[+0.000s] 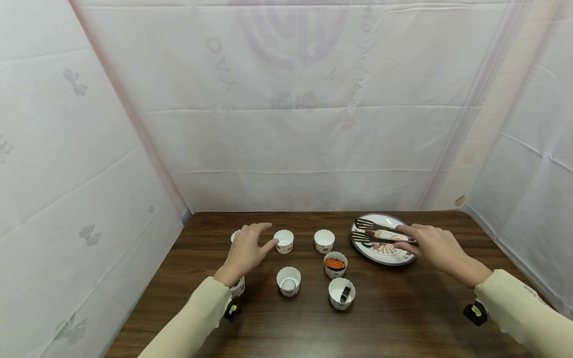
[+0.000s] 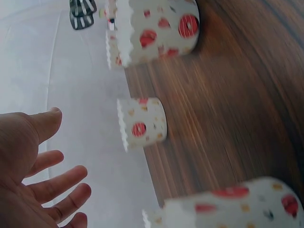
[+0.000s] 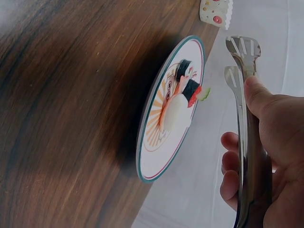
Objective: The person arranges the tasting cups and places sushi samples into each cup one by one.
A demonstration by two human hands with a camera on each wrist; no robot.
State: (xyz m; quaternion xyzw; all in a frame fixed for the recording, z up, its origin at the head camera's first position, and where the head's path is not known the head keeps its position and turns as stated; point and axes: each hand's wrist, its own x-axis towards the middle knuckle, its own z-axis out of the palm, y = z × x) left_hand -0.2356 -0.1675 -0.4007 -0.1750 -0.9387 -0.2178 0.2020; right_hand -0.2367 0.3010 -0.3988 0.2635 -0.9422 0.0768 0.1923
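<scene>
Left of the plate (image 1: 394, 259), the left hand (image 1: 247, 250) is spread wide and holds nothing, near the paper cups (image 1: 284, 244); one cup contains an orange-topped sushi (image 1: 334, 264). Above the plate, the right hand (image 1: 440, 249) holds slotted tongs (image 3: 254, 156), tips apart. Probably this step is picking up; the next move calls for lowering the tongs around the sushi pieces (image 3: 175, 113) on the plate: one mostly white, others black-wrapped.

Curtained-off space, room type unclear: printed white cloth (image 1: 286, 144) hangs beyond the right grip (image 1: 438, 246), a wooden surface (image 1: 291, 328) below.
</scene>
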